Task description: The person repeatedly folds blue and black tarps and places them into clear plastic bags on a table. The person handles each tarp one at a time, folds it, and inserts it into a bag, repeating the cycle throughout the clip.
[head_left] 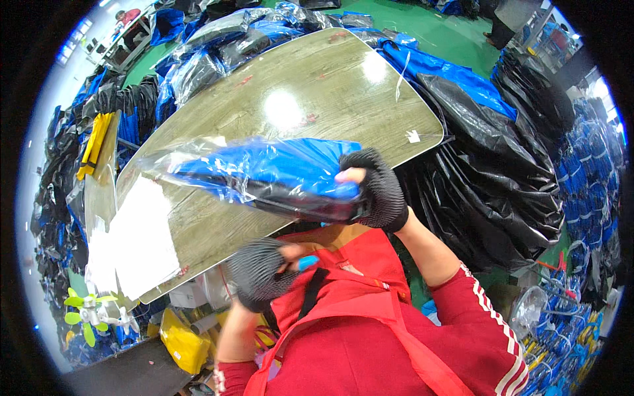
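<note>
My right hand (379, 193), in a dark ribbed glove with bare fingertips, grips the right end of a clear plastic bag (261, 170). Folded blue and black sheet material fills the bag, whose looser left end reaches over the table. Lower down, in front of the red apron (360, 264), my left hand (263, 272) wears a matching glove and is apart from the bag. Its fingers are curled in and slightly blurred; a small bright blue piece (307, 263) shows at a fingertip. Whether that hand holds anything is hidden.
Under the bag is a wood-grain table (317, 86) with rounded corners. White sheets (144, 237) lie on its left part. Black sheeting (482, 178) hangs along the right edge; blue and black bundles (257, 33) crowd the far side. A small green-bladed fan (89, 310) stands lower left.
</note>
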